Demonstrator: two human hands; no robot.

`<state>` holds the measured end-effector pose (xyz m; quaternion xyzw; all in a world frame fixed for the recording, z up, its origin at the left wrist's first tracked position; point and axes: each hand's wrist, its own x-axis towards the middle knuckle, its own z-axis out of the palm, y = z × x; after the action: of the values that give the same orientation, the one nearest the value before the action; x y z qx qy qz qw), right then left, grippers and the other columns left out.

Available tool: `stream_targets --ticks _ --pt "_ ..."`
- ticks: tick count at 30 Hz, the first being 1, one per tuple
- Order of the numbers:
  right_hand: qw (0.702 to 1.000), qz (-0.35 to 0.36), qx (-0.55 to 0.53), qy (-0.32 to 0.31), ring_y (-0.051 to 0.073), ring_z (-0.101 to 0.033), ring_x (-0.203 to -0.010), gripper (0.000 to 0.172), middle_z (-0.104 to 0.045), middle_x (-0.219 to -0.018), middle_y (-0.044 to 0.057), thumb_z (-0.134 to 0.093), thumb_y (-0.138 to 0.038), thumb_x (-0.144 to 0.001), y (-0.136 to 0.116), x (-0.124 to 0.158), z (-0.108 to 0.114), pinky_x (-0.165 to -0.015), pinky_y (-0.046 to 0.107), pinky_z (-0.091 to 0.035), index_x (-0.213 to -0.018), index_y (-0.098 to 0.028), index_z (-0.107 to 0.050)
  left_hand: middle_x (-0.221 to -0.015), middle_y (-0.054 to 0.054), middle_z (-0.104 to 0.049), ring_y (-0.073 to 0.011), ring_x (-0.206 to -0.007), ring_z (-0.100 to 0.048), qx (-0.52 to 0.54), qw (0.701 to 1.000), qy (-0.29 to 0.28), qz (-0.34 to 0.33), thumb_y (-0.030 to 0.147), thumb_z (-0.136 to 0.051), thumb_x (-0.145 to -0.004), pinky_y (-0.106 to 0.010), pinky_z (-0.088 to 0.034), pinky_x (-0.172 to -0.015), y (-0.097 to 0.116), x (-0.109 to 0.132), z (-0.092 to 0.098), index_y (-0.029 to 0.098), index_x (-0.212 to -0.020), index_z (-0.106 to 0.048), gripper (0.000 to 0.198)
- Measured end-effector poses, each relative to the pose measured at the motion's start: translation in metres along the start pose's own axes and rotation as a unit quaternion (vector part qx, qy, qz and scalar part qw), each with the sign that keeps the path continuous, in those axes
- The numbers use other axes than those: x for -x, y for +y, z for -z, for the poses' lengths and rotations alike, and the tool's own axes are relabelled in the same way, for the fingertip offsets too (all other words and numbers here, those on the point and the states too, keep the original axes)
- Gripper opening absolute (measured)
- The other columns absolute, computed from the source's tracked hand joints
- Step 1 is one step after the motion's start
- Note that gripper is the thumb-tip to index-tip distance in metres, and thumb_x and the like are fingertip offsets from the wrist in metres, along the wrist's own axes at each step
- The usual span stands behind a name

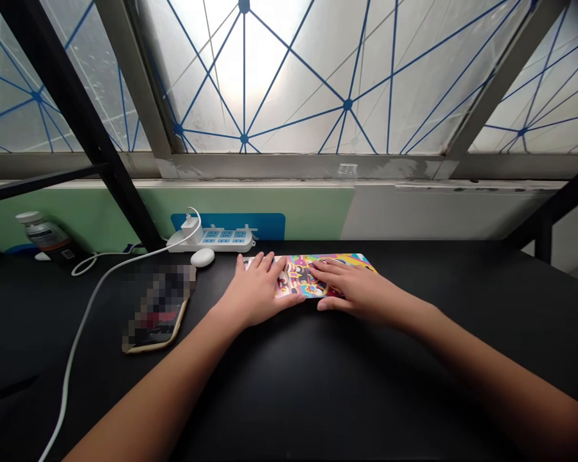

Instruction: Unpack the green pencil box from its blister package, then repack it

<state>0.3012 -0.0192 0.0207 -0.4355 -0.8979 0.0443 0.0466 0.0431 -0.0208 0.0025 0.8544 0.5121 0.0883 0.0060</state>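
A flat, brightly printed rectangular piece (301, 277), in pink, yellow, blue and white, lies on the black desk near the wall. I cannot tell whether it is a card, a box or a pencil case. Across its left end rests my left hand (260, 289), palm down with the fingers spread. My right hand (351, 285) lies flat over its right part, fingers stretched to the left and thumb at the near edge. Both palms cover portions of the print.
Left of my hands are a phone (161, 314), a small white rounded case (202, 258) and a power strip (228, 240) with a charger. A white cable (84, 321) runs down the desk (318, 398). A bottle (48, 237) stands far left; black metal posts (77, 109) rise at both sides.
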Motion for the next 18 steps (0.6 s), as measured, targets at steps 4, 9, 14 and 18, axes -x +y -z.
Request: stream_targets --ticks 4,9,14,18 --pt "0.999 -0.033 -0.005 -0.02 0.036 -0.049 -0.137 0.066 -0.055 -0.146 0.01 -0.045 -0.069 -0.093 0.014 0.007 0.014 -0.109 0.052 -0.043 -0.139 -0.024 -0.06 -0.161 -0.017 -0.031 -0.0399 -0.149 -0.025 0.011 1.0 -0.009 0.003 0.084 -0.031 -0.087 -0.069 -0.015 -0.114 0.001 0.0 0.0 0.02 -0.156 -0.031 0.093" --pt "0.997 -0.005 0.049 0.06 0.037 -0.041 -0.142 0.074 -0.043 -0.155 0.017 -0.05 -0.068 -0.092 -0.012 -0.001 -0.006 -0.112 0.057 -0.037 -0.147 -0.019 -0.049 -0.162 -0.018 -0.028 -0.0401 -0.15 -0.023 0.022 1.0 -0.017 0.004 0.084 -0.03 -0.087 -0.068 -0.019 -0.114 0.001 0.0 0.0 0.019 -0.156 -0.029 0.095" --pt "0.998 0.049 0.022 0.018 0.036 -0.02 -0.151 0.092 -0.025 -0.163 0.011 -0.049 -0.077 -0.086 -0.032 -0.006 -0.023 -0.12 0.06 -0.021 -0.157 -0.022 -0.029 -0.163 -0.018 -0.025 -0.0395 -0.15 -0.021 0.031 0.999 -0.014 0.003 0.084 -0.029 -0.087 -0.067 -0.018 -0.114 -0.002 0.0 -0.002 0.019 -0.158 -0.025 0.097" --pt "0.998 0.033 -0.036 -0.032 0.035 -0.03 -0.147 0.076 -0.037 -0.159 0.006 -0.049 -0.072 -0.09 -0.002 0.003 0.002 -0.119 0.055 -0.029 -0.152 -0.028 -0.041 -0.163 -0.016 -0.026 -0.0384 -0.151 -0.02 0.03 0.999 -0.016 0.005 0.087 -0.029 -0.085 -0.066 -0.017 -0.115 -0.003 0.0 -0.003 0.02 -0.158 -0.026 0.099"
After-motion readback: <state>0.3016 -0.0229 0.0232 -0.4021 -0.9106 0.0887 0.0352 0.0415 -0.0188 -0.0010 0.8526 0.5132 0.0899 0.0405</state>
